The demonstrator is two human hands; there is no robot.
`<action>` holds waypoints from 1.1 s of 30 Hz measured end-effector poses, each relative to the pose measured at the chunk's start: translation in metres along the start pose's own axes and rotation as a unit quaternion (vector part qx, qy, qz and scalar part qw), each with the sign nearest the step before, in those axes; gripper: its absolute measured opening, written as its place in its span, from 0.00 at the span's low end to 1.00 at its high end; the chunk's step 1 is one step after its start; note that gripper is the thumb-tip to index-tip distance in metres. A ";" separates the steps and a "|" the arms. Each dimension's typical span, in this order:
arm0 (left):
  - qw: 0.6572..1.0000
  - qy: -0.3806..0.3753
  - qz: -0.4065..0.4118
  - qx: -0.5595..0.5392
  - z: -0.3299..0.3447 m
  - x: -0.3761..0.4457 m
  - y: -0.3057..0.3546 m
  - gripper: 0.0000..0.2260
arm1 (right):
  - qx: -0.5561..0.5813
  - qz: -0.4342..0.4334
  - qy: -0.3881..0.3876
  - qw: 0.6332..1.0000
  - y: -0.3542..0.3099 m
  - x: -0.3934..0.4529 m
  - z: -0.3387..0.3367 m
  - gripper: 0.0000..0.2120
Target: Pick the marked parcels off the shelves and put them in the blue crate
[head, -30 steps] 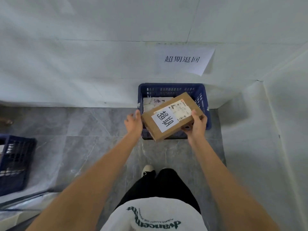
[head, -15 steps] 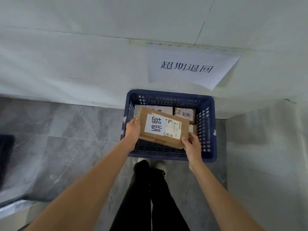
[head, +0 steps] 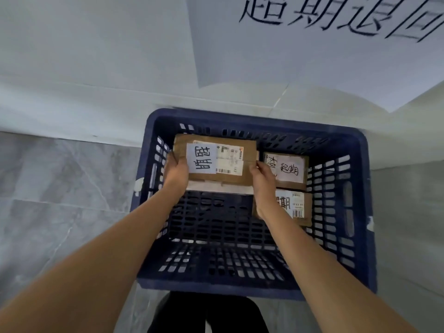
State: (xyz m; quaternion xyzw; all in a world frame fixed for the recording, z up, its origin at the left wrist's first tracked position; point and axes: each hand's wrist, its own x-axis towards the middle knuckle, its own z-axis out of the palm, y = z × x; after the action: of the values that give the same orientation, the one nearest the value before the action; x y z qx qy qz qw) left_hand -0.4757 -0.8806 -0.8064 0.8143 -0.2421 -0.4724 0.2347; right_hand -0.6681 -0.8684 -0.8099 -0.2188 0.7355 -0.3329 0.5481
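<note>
Inside the blue crate (head: 254, 284), far left corner: a brown parcel (head: 230, 164) is held low, both hands on it. The left hand (head: 175, 173) grips its left end and the right hand (head: 262, 179) grips its right near corner, fingers curled round the edges. It sits over a pale flat item (head: 219, 189) whose near edge shows just below it; whether the parcel already rests on that or is a little above it, I cannot tell.

Progress, as judged from the crate: two more parcels already lie inside along the right wall, a far one (head: 287, 170) and a near one (head: 292, 206), the near one partly hidden by the right forearm. So at least two are delivered and this one is about to be let go. The near left part of the crate floor is bare mesh. The shelves are out of view, so how many marked parcels remain cannot be said.

Writing: the held parcel carries a white slip with handwritten 超期, turned sideways, beside a printed shipping label with a barcode; the small print is too blurred to read. The far right parcel has a white slip reading 超期, with other strokes at its left that I cannot make out. The near right parcel shows 期 and a barcode label. On the wall above, a large paper sign (head: 312, 56) reads 超期退回, its last character cut by the frame edge.
</note>
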 end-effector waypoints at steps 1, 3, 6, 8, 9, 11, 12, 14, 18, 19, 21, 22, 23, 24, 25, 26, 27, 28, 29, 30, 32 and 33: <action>1.000 0.004 -0.001 -0.008 0.001 0.005 -0.001 0.21 | -0.003 -0.002 0.008 1.000 0.002 0.002 0.003 0.16; 1.000 0.006 -0.009 -0.015 0.000 0.011 -0.001 0.21 | -0.005 -0.005 0.017 1.000 0.005 0.004 0.006 0.15; 1.000 0.017 0.006 -0.005 -0.002 0.008 0.004 0.20 | -0.015 0.000 0.011 1.000 0.004 0.001 0.004 0.16; 0.999 0.028 0.022 0.003 -0.007 -0.001 0.008 0.19 | -0.034 -0.002 0.007 0.999 -0.003 -0.006 0.003 0.19; 0.999 0.031 0.030 0.013 -0.010 -0.010 0.011 0.18 | -0.050 -0.016 0.010 0.999 -0.010 -0.012 0.003 0.21; 0.998 0.026 0.053 0.037 -0.020 -0.034 0.022 0.19 | -0.104 -0.073 0.017 0.992 -0.028 -0.029 0.001 0.22; 0.996 0.018 0.070 0.051 -0.026 -0.048 0.030 0.21 | -0.141 -0.111 0.014 0.984 -0.041 -0.040 0.000 0.21; 0.988 -0.003 0.115 0.100 -0.043 -0.082 0.052 0.26 | -0.225 -0.170 -0.013 0.959 -0.071 -0.069 -0.002 0.22; 0.933 0.041 0.244 0.262 -0.097 -0.158 0.100 0.30 | -0.387 -0.294 -0.076 0.871 -0.138 -0.137 -0.006 0.25; 0.921 0.059 0.261 0.282 -0.114 -0.175 0.111 0.31 | -0.406 -0.319 -0.083 0.852 -0.155 -0.154 -0.006 0.26; 0.898 0.078 0.283 0.328 -0.149 -0.205 0.130 0.31 | -0.434 -0.352 -0.100 0.824 -0.186 -0.185 -0.003 0.26; 0.886 0.082 0.288 0.355 -0.166 -0.220 0.136 0.31 | -0.446 -0.363 -0.113 0.810 -0.200 -0.201 -0.001 0.27; 0.874 0.089 0.292 0.378 -0.183 -0.234 0.141 0.31 | -0.458 -0.375 -0.127 0.796 -0.212 -0.216 0.003 0.27; 0.864 0.103 0.294 0.395 -0.200 -0.247 0.144 0.31 | -0.466 -0.389 -0.141 0.782 -0.223 -0.232 0.006 0.28; 0.859 0.122 0.292 0.403 -0.216 -0.261 0.146 0.31 | -0.472 -0.404 -0.154 0.768 -0.232 -0.249 0.010 0.28; 0.857 0.145 0.285 0.403 -0.231 -0.275 0.146 0.31 | -0.474 -0.420 -0.167 0.756 -0.240 -0.266 0.015 0.28; 0.858 0.172 0.276 0.398 -0.245 -0.291 0.144 0.31 | -0.472 -0.438 -0.179 0.744 -0.247 -0.284 0.020 0.28; 0.860 0.201 0.263 0.389 -0.259 -0.307 0.140 0.31 | -0.470 -0.457 -0.194 0.730 -0.252 -0.304 0.026 0.28; 0.862 0.226 0.248 0.380 -0.272 -0.324 0.134 0.31 | -0.469 -0.478 -0.211 0.712 -0.255 -0.325 0.032 0.28; 0.865 0.251 0.228 0.370 -0.284 -0.341 0.126 0.31 | -0.472 -0.502 -0.230 0.687 -0.257 -0.346 0.039 0.28; 0.868 0.300 0.186 0.349 -0.308 -0.377 0.103 0.32 | -0.483 -0.552 -0.271 0.623 -0.254 -0.388 0.055 0.28; 0.868 0.321 0.166 0.340 -0.320 -0.396 0.089 0.32 | -0.486 -0.571 -0.292 0.594 -0.250 -0.409 0.064 0.28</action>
State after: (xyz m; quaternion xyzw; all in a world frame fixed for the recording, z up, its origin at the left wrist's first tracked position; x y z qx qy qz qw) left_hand -0.3812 -0.6566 -0.3505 0.8982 -0.4307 -0.0274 0.0836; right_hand -0.4943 -0.7740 -0.3686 -0.9134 0.3132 -0.0896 0.2439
